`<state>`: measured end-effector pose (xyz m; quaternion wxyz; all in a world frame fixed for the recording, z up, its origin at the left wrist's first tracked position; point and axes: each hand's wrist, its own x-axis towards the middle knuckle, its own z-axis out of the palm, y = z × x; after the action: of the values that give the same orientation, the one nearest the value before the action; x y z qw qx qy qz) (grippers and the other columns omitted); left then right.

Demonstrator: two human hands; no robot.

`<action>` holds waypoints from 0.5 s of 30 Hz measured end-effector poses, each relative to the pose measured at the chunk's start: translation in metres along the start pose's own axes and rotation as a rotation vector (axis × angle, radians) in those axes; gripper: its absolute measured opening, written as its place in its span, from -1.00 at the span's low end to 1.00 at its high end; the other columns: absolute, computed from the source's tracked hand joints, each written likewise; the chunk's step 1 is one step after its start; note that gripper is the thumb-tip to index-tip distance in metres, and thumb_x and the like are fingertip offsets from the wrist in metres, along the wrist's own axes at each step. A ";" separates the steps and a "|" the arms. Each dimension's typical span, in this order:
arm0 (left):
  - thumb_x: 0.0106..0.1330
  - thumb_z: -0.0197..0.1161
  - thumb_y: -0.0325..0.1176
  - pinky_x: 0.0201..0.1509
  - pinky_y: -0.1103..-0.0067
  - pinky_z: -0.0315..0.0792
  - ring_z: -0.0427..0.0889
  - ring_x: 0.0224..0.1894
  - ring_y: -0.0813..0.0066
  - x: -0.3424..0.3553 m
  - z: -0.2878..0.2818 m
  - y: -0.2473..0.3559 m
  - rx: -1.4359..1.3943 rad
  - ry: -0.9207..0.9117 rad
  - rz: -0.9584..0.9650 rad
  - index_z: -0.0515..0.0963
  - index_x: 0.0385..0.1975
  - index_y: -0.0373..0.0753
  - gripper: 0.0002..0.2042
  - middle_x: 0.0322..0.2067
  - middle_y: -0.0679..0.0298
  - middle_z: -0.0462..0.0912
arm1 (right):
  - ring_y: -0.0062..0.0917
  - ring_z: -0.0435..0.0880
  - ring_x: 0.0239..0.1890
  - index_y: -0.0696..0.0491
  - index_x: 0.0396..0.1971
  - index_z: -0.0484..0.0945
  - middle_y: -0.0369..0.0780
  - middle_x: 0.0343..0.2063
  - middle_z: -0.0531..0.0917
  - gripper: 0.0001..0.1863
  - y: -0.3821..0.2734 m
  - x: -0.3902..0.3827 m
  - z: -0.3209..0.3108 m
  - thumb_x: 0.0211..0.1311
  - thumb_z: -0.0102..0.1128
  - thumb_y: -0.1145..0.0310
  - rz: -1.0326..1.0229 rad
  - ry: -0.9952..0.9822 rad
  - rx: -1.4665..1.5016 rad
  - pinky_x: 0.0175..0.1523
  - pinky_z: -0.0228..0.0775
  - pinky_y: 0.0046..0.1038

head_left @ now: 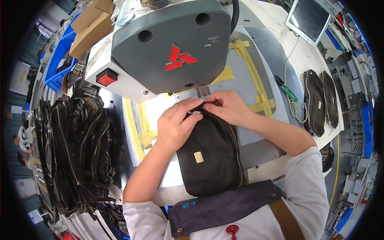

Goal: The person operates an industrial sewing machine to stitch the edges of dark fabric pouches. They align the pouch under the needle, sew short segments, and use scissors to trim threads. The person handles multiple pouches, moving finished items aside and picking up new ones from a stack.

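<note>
A black zippered fabric piece (216, 164) lies flat in front of me, its far end under the sewing machine head (172, 44). A small pale yellow patch (199, 157) sits on its face, and a zipper (236, 150) runs down its right side. My left hand (175, 124) pinches the far left edge of the cloth between thumb and fingers. Close beside it, my right hand (227, 106) is closed on the far right corner. Both hands are just in front of the machine's needle area, whose fine detail is hidden. My fingertips partly cover the gripped edge.
Dark zippered pieces with plaid lining (76, 156) are heaped at left. Yellow tape (256, 76) marks the machine bed. Green-handled snips (287, 90) and two dark pieces (315, 104) lie at right. A screen (309, 20) and a blue crate (56, 74) stand farther back.
</note>
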<state>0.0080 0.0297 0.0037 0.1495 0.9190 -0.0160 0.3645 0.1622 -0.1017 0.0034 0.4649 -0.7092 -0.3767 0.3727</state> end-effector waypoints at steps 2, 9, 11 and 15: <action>0.05 0.40 -0.48 -0.29 0.52 0.57 0.68 -0.30 0.31 0.003 0.002 0.002 -0.087 -0.002 -0.103 0.59 -0.46 -0.22 -0.89 -0.16 0.30 0.67 | -0.68 0.58 -0.44 0.20 -0.35 0.62 -0.26 -0.47 0.65 -0.85 0.004 -0.001 0.002 0.20 0.25 0.42 -0.085 -0.004 0.010 -0.30 0.42 -0.56; 0.16 0.37 -0.48 -0.17 0.60 0.51 0.68 -0.30 0.47 0.005 -0.004 0.005 -0.632 -0.235 -0.900 0.62 -0.34 -0.35 -0.87 -0.34 0.23 0.71 | -0.70 0.59 -0.44 0.19 -0.35 0.61 -0.29 -0.47 0.65 -0.87 0.004 -0.006 0.003 0.21 0.27 0.43 -0.231 0.009 -0.024 -0.32 0.44 -0.57; 0.18 0.37 -0.47 -0.16 0.61 0.50 0.67 -0.32 0.51 0.004 -0.004 0.005 -0.649 -0.232 -0.908 0.63 -0.32 -0.37 -0.86 -0.39 0.23 0.71 | -0.59 0.62 -0.41 0.20 -0.33 0.61 -0.22 -0.44 0.67 -0.85 -0.004 -0.007 0.003 0.19 0.26 0.42 -0.186 -0.021 0.010 -0.26 0.47 -0.52; 0.18 0.37 -0.46 -0.18 0.62 0.49 0.65 -0.35 0.55 0.004 -0.004 0.008 -0.531 -0.235 -0.853 0.63 -0.32 -0.36 -0.87 -0.42 0.22 0.71 | -0.55 0.64 -0.39 0.19 -0.32 0.60 -0.19 -0.45 0.68 -0.85 -0.005 0.000 0.001 0.19 0.25 0.41 -0.124 -0.058 -0.054 -0.24 0.49 -0.49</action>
<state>0.0072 0.0234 0.0111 0.5102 0.8089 0.2514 0.1488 0.1609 -0.1001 0.0075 0.4566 -0.6858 -0.4433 0.3531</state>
